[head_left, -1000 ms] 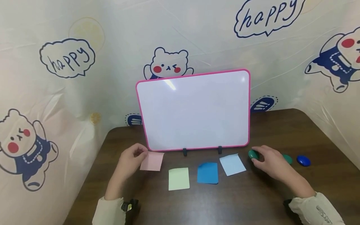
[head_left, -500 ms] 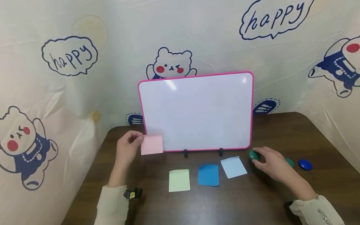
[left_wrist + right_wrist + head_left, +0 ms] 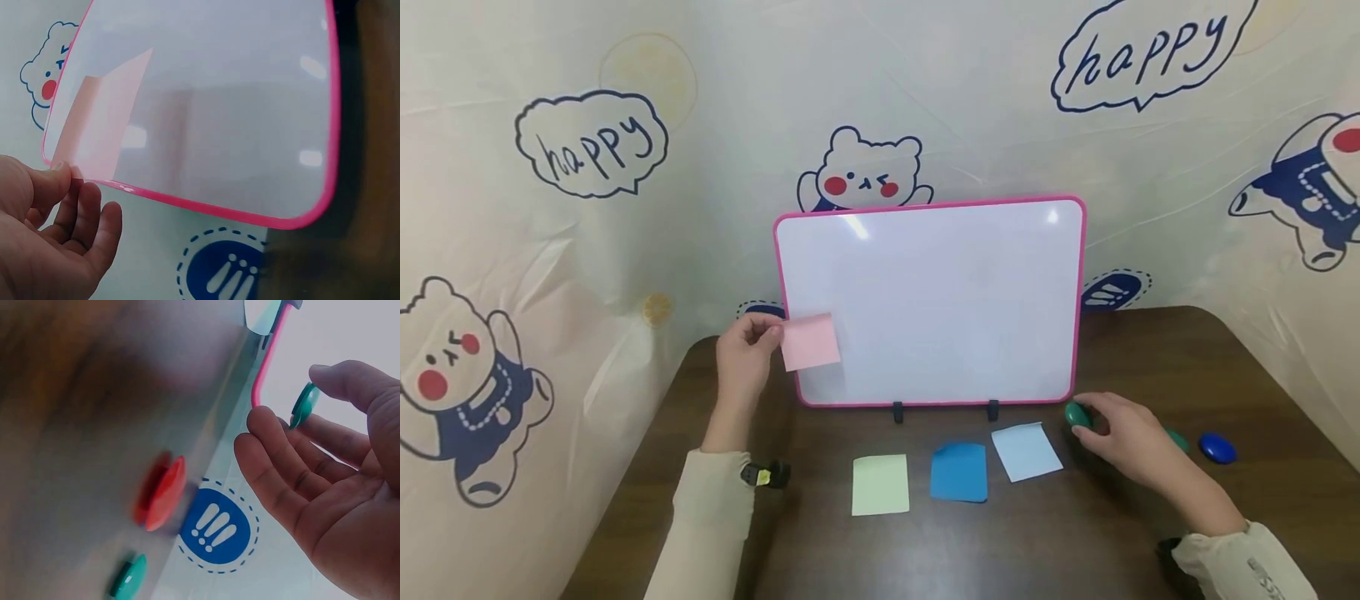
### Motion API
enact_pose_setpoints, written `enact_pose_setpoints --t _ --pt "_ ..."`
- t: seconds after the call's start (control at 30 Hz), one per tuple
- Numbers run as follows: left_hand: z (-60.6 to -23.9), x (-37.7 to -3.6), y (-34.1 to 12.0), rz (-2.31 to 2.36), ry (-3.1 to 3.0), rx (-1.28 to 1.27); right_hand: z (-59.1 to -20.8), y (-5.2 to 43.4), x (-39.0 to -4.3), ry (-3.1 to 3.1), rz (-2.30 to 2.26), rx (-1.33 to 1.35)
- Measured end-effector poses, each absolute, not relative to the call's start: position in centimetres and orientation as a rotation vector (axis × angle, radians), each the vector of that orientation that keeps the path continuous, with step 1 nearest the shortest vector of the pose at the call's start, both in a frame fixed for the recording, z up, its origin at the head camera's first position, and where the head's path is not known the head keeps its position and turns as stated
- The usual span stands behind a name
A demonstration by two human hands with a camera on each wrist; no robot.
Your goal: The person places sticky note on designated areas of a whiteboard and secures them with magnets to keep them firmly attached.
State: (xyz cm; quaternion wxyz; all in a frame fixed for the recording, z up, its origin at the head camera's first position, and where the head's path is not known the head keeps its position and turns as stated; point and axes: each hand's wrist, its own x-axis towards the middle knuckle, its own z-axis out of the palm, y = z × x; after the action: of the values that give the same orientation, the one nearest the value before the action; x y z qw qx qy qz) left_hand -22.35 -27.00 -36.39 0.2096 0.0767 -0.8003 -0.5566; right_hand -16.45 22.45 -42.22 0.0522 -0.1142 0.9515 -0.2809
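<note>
My left hand (image 3: 745,354) pinches a pink sticky note (image 3: 811,342) by its left edge. The note overlaps the lower left of a pink-framed whiteboard (image 3: 936,292); in the left wrist view it is creased, with a free corner standing up. On the right, my right hand (image 3: 1127,437) holds a round green magnet (image 3: 1077,415) between thumb and fingers, beside the board's lower right corner. The right wrist view shows this green magnet (image 3: 305,406) edge-on, with a red magnet (image 3: 165,497) and another green magnet (image 3: 130,578) on the table.
In front of the board lie a light green note (image 3: 880,485), a dark blue note (image 3: 958,472) and a light blue note (image 3: 1027,452). A blue magnet (image 3: 1217,448) sits at the far right. Small black feet (image 3: 993,410) support the board. A printed curtain (image 3: 730,150) hangs behind.
My left hand has raised the pink note from the table to the front of the whiteboard's left side. The right hand has stayed in place with the green magnet.
</note>
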Motion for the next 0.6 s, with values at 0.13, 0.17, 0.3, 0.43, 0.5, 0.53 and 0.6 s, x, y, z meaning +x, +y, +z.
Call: enact_pose_setpoints --t 0.13,0.17,0.3,0.43,0.5,0.53,0.6 --pt "-35.2 -24.1 -26.9 -1.505 -2.255 0.198 -41.8 22.3 -16.6 2.889 -0.872 -0.336" --pt "-34.9 -24.5 -26.9 -1.485 -2.265 0.202 -41.7 22.2 -16.6 2.893 -0.876 -0.337" --pt "-33.5 -26.0 -26.6 -1.437 -2.282 0.207 -41.6 22.0 -16.8 2.9 -0.882 -0.339" --pt "-32.1 -27.1 -26.4 -1.414 -2.29 0.212 -41.5 21.9 -16.9 2.896 -0.886 -0.345" --pt "-31.6 -27.6 -26.3 -1.405 -2.295 0.217 -41.3 21.8 -16.9 2.89 -0.886 -0.345" --pt "-31.3 -27.8 -26.3 -1.405 -2.297 0.217 -41.3 21.8 -16.9 2.89 -0.885 -0.345" --pt "-30.8 -28.2 -26.2 -1.4 -2.304 0.222 -41.0 21.7 -16.9 2.895 -0.884 -0.338"
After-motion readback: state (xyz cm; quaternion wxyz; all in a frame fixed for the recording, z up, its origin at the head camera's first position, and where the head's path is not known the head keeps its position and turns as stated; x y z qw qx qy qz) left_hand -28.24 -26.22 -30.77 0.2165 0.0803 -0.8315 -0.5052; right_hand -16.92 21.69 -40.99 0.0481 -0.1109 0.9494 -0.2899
